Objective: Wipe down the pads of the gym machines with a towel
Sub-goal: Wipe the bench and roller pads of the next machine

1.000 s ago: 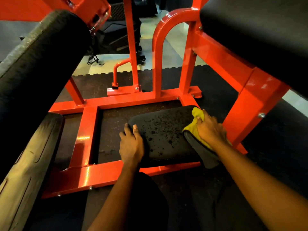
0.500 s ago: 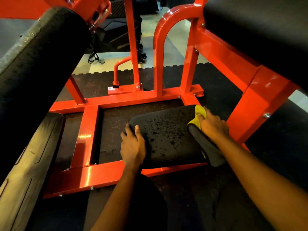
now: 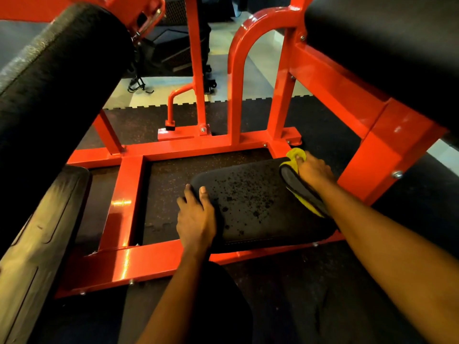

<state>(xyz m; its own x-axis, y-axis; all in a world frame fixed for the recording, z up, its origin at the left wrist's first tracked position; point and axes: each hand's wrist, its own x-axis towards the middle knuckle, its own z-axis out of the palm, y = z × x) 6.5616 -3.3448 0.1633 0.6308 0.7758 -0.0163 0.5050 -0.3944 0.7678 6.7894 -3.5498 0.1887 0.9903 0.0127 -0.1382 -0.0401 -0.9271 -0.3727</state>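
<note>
**Towel at the far right corner of the low pad**

Down near the floor, a low black pad (image 3: 260,204) sits inside the red frame (image 3: 124,202), its top dotted with dark specks. The person reaches down to it with both arms.

The right hand (image 3: 314,170) is at the pad's far right corner. Its fingers are curled round a bunched towel (image 3: 301,187) and clamp it against the pad. The towel is yellow with a grey face. A yellow fold pokes out beyond the fingers, and the rest trails back under the wrist along the pad's right edge.

The left hand (image 3: 196,219) holds the pad's left end. The thumb lies on top, and the fingers go over the side, so the hand is closed on the edge.

A fat black roller (image 3: 57,78) slants across the upper left, above the frame. Another black pad, much bigger, (image 3: 385,45) fills the upper right on a red beam. Between them, red uprights and an arched tube rise from the frame's far rail. The floor mat (image 3: 323,125) under the frame is dark and speckled, and its toothed far edge meets a paler floor.
</note>
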